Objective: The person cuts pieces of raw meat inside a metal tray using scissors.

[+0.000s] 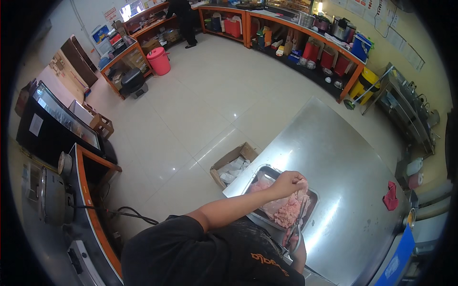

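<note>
A rectangular metal tray [315, 200] sits on the steel table, holding a heap of pale pink raw meat [286, 213]. Above the tray's far right part, my left hand [289, 184] pinches a piece of the meat [302, 184] between its fingers. My right hand [293, 240], at the tray's near edge, grips metal kitchen shears [297, 226] by their handles. The blades point away from me, over the meat and below my left hand. Whether the blades touch the meat is hard to tell.
The steel table [322, 143] stretches away right, with a red cloth [390, 196] on it. A cardboard box [218, 168] of white scraps stands on the floor beside the table. Left is a counter with a black cable [132, 213]. A person [181, 21] stands at the far counter.
</note>
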The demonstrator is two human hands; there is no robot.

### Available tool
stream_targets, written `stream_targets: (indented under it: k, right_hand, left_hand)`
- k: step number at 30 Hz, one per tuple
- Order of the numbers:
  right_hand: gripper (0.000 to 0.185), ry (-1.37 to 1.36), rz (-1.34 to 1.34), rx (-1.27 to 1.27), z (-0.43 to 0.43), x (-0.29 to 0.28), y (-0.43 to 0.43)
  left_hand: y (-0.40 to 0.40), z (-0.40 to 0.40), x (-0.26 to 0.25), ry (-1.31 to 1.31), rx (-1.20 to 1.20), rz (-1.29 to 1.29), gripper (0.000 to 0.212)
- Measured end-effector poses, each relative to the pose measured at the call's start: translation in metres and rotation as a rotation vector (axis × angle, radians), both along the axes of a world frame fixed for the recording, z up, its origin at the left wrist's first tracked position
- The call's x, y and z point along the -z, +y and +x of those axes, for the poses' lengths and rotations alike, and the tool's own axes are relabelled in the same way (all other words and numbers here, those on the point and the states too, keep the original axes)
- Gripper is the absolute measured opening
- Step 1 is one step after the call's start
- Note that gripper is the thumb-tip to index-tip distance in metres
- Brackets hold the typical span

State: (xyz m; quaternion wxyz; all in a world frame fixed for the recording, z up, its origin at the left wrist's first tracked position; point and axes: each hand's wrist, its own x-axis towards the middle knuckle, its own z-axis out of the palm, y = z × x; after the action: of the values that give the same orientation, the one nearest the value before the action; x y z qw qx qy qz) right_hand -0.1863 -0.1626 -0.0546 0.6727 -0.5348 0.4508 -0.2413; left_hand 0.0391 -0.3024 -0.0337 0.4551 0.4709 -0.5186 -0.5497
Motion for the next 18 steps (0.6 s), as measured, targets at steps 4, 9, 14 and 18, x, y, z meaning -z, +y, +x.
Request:
stream_targets:
  k: [4,9,14,18]
  right_hand:
    - [0.082,-0.051,0.056,-0.027,0.000,0.006,0.008]
    - [0.083,-0.212,0.059,-0.123,0.007,0.016,0.003]
    - [0.088,-0.165,0.026,-0.157,0.011,0.008,-0.004]
    - [0.094,-0.193,0.071,-0.110,0.011,0.014,0.003]
  left_hand:
    - [-0.002,-0.011,0.011,0.249,0.035,0.134,0.026]
    - [-0.002,-0.004,-0.017,0.263,0.244,0.419,0.023]
    - [-0.005,0.009,-0.012,0.361,0.212,0.532,0.027]
    - [-0.007,0.000,-0.014,0.410,0.094,0.537,0.033]
